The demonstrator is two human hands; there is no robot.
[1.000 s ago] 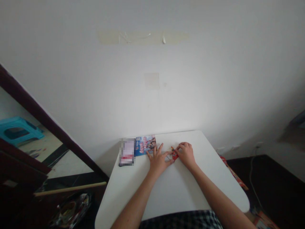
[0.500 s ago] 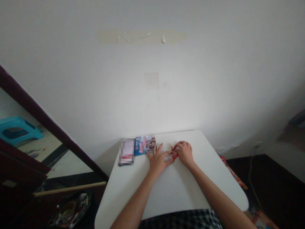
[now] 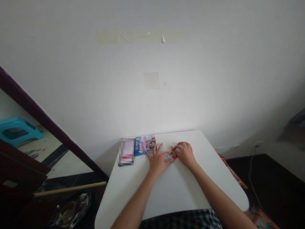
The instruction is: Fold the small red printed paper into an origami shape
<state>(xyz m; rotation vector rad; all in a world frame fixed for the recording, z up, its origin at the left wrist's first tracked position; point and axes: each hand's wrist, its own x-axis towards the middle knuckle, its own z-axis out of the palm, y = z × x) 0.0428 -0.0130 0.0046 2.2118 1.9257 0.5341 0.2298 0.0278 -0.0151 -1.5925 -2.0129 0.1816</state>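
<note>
A small red printed piece (image 3: 174, 155) lies low over the white table, partly hidden by fingers; its exact kind is too small to make out. My left hand (image 3: 157, 159) has its thumb and index fingertips at the piece's left edge, steadying it, while its other fingers spread out toward a blue printed booklet (image 3: 144, 145). From the right, my right hand (image 3: 186, 153) pinches the piece between thumb and fingertips, its other fingers curled. Left of the booklet is a dark-edged flat item (image 3: 127, 152), its face blurred by pixels.
The white table (image 3: 176, 194) stands against a pale wall (image 3: 202, 79). At the left are a dark-framed mirror (image 3: 47, 117) showing a blue stool, and a dark bag or basket of items (image 3: 71, 210) on the floor. A cable (image 3: 250, 173) hangs at the right.
My right hand has shifted slightly, its fingers now a little lower and more curled at the red piece. My left hand stays where it was.
</note>
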